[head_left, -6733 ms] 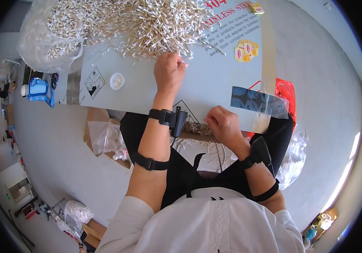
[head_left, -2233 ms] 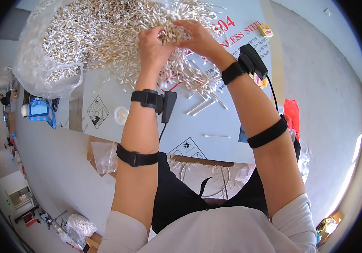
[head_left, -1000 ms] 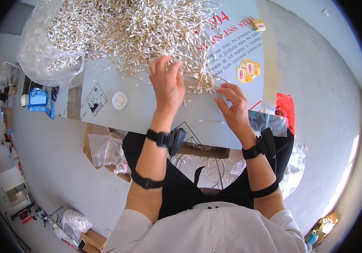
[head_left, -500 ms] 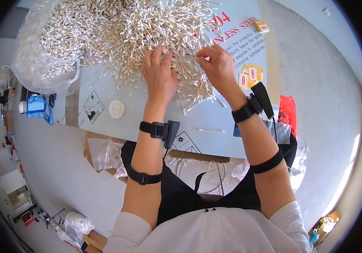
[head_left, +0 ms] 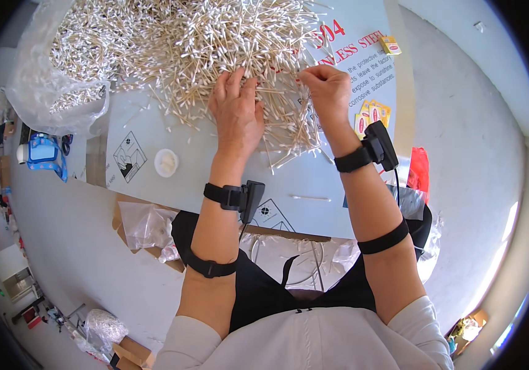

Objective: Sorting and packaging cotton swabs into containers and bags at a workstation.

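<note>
A large heap of cotton swabs (head_left: 215, 40) with white tips and pale sticks covers the far part of the table (head_left: 209, 166). My left hand (head_left: 238, 117) rests on the heap's near edge, fingers stretched out and slightly apart over the swabs. At the heap's right edge, my right hand (head_left: 327, 92) is closed in a pinch, thumb against the bent fingers. What that pinch holds, if anything, is too small to make out. One loose cotton swab (head_left: 310, 198) lies apart near the table's front edge. A small round white lid or dish (head_left: 166, 163) sits left of my left wrist.
A clear plastic bag (head_left: 27, 98) spreads around the heap's left side. Small yellow packets (head_left: 372, 116) lie right of my right hand, with a small yellow box (head_left: 390, 45) farther back. Below the table stands a cardboard box (head_left: 125, 229) with plastic bags; a red bag (head_left: 419, 169) hangs at right.
My right hand has shifted slightly right, its fingers drawn more tightly together. My left hand stays on the heap, fingers a little lower. The view has moved slightly.
</note>
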A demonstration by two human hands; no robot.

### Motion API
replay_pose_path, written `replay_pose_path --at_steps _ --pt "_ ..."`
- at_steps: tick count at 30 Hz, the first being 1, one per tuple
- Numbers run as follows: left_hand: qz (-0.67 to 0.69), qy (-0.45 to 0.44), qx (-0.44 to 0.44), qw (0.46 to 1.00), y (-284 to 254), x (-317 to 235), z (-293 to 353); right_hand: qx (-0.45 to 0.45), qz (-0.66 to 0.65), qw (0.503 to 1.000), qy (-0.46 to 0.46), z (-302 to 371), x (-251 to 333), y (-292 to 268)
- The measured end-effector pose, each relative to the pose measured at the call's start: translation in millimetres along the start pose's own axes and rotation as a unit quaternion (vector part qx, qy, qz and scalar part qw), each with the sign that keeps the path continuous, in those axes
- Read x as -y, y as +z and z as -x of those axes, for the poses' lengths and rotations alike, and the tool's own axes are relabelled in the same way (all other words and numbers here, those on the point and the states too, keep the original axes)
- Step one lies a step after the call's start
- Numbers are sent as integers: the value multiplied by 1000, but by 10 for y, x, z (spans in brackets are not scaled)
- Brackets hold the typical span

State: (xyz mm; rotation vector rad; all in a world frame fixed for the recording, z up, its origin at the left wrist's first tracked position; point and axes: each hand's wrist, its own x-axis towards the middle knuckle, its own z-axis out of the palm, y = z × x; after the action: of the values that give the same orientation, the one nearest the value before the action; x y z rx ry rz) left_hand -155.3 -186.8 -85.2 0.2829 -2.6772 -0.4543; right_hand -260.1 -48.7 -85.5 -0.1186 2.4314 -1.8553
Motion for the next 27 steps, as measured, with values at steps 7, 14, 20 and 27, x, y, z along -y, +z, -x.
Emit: replay_pose_path --at_steps 7,14,20,27 --pt "0 -2 5 1000 17 15 8 34 173 984 -39 -62 28 26" --pt "-6 -8 13 1000 22 26 13 33 212 976 -41 -111 -17 66" --pt "19 19 -7 1000 25 92 -2 79 -141 982 102 -157 35 -193" --pt "79 -5 -91 993 -145 -39 88 83 -252 946 186 -22 243 -513"
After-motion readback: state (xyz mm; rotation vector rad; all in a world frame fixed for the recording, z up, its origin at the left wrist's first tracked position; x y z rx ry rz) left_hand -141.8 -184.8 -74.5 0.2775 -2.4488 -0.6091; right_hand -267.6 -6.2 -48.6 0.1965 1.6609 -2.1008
